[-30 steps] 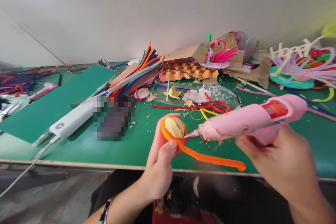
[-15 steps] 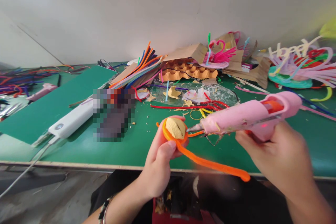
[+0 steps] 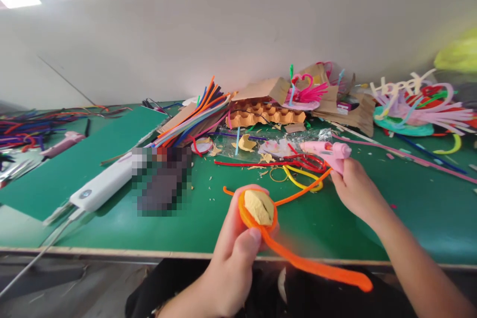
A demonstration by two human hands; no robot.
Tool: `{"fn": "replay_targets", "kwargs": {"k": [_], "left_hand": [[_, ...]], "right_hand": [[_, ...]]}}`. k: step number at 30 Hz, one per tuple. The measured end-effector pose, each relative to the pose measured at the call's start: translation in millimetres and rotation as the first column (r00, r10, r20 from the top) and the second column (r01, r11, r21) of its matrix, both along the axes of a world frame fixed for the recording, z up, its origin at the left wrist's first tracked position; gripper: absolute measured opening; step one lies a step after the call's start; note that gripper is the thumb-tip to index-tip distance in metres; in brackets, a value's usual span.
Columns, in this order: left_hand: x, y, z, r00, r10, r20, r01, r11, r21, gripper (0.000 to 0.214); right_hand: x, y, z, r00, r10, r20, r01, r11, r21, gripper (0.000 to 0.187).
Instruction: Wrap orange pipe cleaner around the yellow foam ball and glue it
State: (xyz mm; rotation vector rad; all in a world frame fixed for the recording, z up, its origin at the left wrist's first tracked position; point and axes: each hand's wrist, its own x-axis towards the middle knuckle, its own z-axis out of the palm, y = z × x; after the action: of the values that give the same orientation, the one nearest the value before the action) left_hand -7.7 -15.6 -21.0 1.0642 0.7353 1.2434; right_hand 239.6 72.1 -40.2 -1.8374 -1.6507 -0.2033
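Note:
My left hand point(image 3: 233, 253) is closed around a yellow egg-carton piece point(image 3: 259, 206) ringed by an orange pipe cleaner point(image 3: 298, 261); the cleaner's long tail trails down to the right past the table edge. My right hand point(image 3: 354, 189) is stretched out over the green table point(image 3: 112, 159) with its fingers round the handle of a pink glue gun point(image 3: 325, 150), which sits low by the red and yellow pipe cleaners point(image 3: 298, 164), nozzle pointing left.
A white power strip point(image 3: 102, 184) lies at the left. A bundle of coloured pipe cleaners point(image 3: 194, 109), an orange egg tray point(image 3: 266, 112), cardboard scraps and a clear plastic sheet point(image 3: 283, 136) crowd the back. Finished pipe-cleaner crafts point(image 3: 417, 102) stand far right. Another pink glue gun point(image 3: 61, 143) lies far left.
My right hand has carried the glue gun away from the yellow piece, out to the far middle of the table. My left hand has stayed on the wrapped piece; the view tilted up.

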Motion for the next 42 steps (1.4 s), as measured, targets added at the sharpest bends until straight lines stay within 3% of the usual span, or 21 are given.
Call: {"fn": "replay_targets", "kwargs": {"k": [3, 6, 7, 9, 11, 13, 15, 18, 25, 32, 42], "left_hand": [[1, 0, -0.9, 1.000, 0.011, 0.001, -0.011, 1.000, 0.004, 0.040], [2, 2, -1.8, 0.998, 0.067, 0.022, -0.066, 0.996, -0.054, 0.042], [3, 3, -2.1, 0.996, 0.084, 0.028, -0.081, 0.994, -0.079, 0.043], [4, 4, -2.6, 0.994, 0.100, 0.036, -0.095, 0.986, -0.135, 0.045], [5, 3, -3.8, 0.992, 0.116, 0.042, -0.107, 0.979, -0.175, 0.045], [6, 2, -6.2, 0.989, 0.139, 0.045, -0.126, 0.969, -0.213, 0.046], [6, 1, -9.4, 0.984, 0.176, 0.041, -0.161, 0.956, -0.244, 0.050], [6, 2, -12.7, 0.983, 0.178, 0.041, -0.161, 0.950, -0.269, 0.059], [7, 2, -6.9, 0.994, 0.097, 0.060, -0.076, 0.957, -0.280, 0.060], [11, 2, -4.1, 0.983, 0.053, 0.175, 0.010, 0.940, -0.342, 0.062], [13, 0, -2.6, 0.978, 0.000, 0.207, 0.058, 0.959, -0.278, 0.050]], "right_hand": [[6, -3, 4.1, 0.999, -0.003, 0.042, 0.004, 1.000, -0.017, 0.029], [0, -21, 26.1, 0.997, -0.015, 0.082, 0.012, 1.000, 0.028, 0.035], [-6, -31, 35.0, 0.996, -0.020, 0.092, 0.012, 0.997, 0.082, 0.034], [-24, -54, 50.6, 0.999, 0.022, 0.027, -0.029, 0.949, 0.315, 0.017], [-47, -75, 59.9, 0.947, 0.319, -0.034, -0.292, 0.902, 0.317, 0.012], [-68, -91, 63.0, 0.831, 0.556, 0.001, -0.540, 0.807, 0.241, 0.024], [-82, -97, 62.7, 0.764, 0.643, 0.042, -0.636, 0.742, 0.211, 0.024], [-90, -96, 60.8, 0.711, 0.703, 0.007, -0.691, 0.698, 0.187, 0.010], [-85, -93, 59.6, 0.731, 0.672, -0.119, -0.635, 0.734, 0.240, 0.006], [-93, -87, 66.2, 0.777, 0.555, -0.298, -0.495, 0.831, 0.255, 0.011], [-93, -80, 67.3, 0.749, 0.543, -0.379, -0.494, 0.839, 0.227, 0.011]]}}
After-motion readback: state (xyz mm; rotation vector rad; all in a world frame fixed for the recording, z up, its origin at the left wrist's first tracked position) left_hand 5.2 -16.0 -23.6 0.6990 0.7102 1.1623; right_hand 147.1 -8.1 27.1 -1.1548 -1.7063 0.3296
